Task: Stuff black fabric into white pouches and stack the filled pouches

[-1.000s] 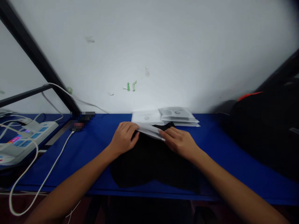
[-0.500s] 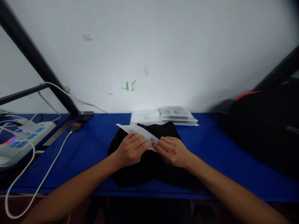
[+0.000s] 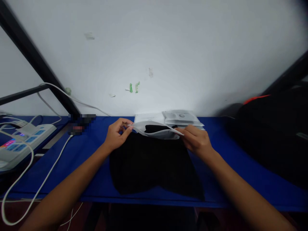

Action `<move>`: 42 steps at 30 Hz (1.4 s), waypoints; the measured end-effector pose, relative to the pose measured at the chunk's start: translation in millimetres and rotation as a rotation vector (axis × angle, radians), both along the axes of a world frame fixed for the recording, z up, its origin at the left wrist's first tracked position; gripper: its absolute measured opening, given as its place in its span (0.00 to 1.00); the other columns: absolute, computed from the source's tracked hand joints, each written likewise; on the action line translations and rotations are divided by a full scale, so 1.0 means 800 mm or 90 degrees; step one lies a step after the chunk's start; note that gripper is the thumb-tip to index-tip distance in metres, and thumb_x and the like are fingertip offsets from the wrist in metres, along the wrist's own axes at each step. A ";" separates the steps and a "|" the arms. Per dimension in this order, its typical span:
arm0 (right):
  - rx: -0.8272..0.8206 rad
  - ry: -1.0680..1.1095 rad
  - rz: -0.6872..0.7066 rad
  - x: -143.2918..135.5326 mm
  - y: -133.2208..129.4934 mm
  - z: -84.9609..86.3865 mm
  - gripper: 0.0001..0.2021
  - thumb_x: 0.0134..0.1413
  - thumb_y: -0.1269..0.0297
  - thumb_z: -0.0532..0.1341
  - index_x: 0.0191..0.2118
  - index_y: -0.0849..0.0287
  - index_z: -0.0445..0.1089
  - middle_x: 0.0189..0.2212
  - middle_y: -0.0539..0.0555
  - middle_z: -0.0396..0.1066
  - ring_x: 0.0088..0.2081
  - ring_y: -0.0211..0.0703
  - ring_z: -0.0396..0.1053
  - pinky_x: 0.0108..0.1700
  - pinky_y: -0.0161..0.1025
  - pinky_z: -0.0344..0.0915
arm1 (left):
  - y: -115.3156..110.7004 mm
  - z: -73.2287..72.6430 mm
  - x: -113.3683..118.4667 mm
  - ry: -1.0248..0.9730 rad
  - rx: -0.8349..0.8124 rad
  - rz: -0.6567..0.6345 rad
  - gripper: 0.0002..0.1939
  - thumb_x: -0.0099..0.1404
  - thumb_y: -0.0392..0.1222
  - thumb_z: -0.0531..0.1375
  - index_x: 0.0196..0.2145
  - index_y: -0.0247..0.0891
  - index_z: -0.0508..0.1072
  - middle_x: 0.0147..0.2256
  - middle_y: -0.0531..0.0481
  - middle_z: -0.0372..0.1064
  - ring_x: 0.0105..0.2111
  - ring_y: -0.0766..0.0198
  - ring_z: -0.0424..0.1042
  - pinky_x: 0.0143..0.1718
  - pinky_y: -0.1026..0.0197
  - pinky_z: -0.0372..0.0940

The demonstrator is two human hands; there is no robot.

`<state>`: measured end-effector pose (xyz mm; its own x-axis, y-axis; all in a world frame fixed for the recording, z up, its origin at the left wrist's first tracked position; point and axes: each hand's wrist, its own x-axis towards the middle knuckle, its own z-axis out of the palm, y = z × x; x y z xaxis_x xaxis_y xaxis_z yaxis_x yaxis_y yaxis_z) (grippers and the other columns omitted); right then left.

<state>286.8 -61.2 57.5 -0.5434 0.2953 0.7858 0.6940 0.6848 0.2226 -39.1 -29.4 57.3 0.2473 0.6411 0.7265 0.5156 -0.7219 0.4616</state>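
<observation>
A whitish plastic bag (image 3: 161, 133) is held with its mouth spread between my hands, and black material shows through the opening. My left hand (image 3: 117, 134) pinches the bag's left end between thumb and fingers. At the bag's right end, my right hand (image 3: 196, 138) is closed on the edge. Black cloth (image 3: 154, 166) lies flat on the blue table (image 3: 228, 179), just below and in front of the bag. Flat, pale packages (image 3: 184, 117) are stacked behind the bag, against the wall.
A white power strip (image 3: 31, 138) with several cables lies at the far left. A dark phone-like object (image 3: 88, 118), partly pixelated, is near the back left. On the right rests a large black bag (image 3: 271, 138) with a red-orange edge. Black metal bars (image 3: 26, 48) stand at the left.
My hands have moved apart, left and right. The bag, earlier slanted and flat between them, is now level with its mouth open. More of the black cloth shows.
</observation>
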 end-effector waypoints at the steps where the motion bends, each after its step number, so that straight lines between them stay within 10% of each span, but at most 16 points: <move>1: -0.026 0.008 0.003 0.001 0.002 -0.003 0.15 0.61 0.78 0.53 0.48 0.60 0.71 0.23 0.51 0.65 0.26 0.40 0.63 0.25 0.37 0.59 | -0.007 0.001 0.006 -0.032 -0.026 -0.011 0.08 0.66 0.44 0.60 0.40 0.38 0.70 0.35 0.48 0.75 0.27 0.67 0.74 0.26 0.66 0.69; 13: -0.268 0.100 0.014 -0.012 0.004 -0.008 0.14 0.59 0.76 0.51 0.46 0.60 0.69 0.37 0.59 0.72 0.37 0.45 0.71 0.37 0.44 0.71 | -0.042 0.005 0.031 0.210 0.159 0.004 0.07 0.66 0.36 0.57 0.30 0.37 0.71 0.20 0.57 0.63 0.19 0.72 0.63 0.21 0.68 0.57; 20: -0.259 -0.048 0.242 -0.063 -0.037 0.005 0.21 0.57 0.78 0.52 0.56 0.61 0.64 0.44 0.61 0.73 0.45 0.47 0.70 0.43 0.44 0.72 | -0.056 0.001 0.048 0.216 0.188 -0.017 0.07 0.66 0.35 0.56 0.29 0.37 0.69 0.20 0.58 0.62 0.17 0.72 0.60 0.22 0.67 0.56; 28: -0.373 -0.145 -0.036 -0.084 -0.014 -0.045 0.27 0.54 0.80 0.53 0.61 0.67 0.59 0.52 0.71 0.69 0.51 0.56 0.70 0.51 0.52 0.67 | -0.059 0.000 0.054 0.250 0.187 -0.074 0.07 0.65 0.33 0.55 0.29 0.37 0.69 0.23 0.52 0.65 0.25 0.65 0.66 0.29 0.62 0.65; 33: -0.303 -0.203 -0.074 -0.085 -0.004 -0.042 0.19 0.54 0.75 0.55 0.52 0.68 0.68 0.38 0.66 0.75 0.38 0.52 0.73 0.40 0.46 0.69 | -0.063 -0.005 0.055 0.289 0.021 -0.175 0.28 0.59 0.31 0.55 0.58 0.34 0.62 0.54 0.37 0.67 0.56 0.52 0.66 0.57 0.47 0.65; 42: -0.078 -0.096 0.325 -0.068 -0.029 -0.016 0.18 0.66 0.66 0.42 0.46 0.64 0.68 0.39 0.62 0.74 0.43 0.51 0.70 0.44 0.50 0.68 | -0.031 0.002 0.032 0.247 -0.006 -0.105 0.30 0.58 0.23 0.48 0.56 0.36 0.68 0.54 0.43 0.71 0.54 0.59 0.71 0.56 0.52 0.68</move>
<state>232.1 -84.7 44.5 -0.7455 0.0481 0.6647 0.2324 0.9535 0.1916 -13.8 -54.6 58.5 0.6017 0.5760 0.5533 0.5300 -0.8062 0.2629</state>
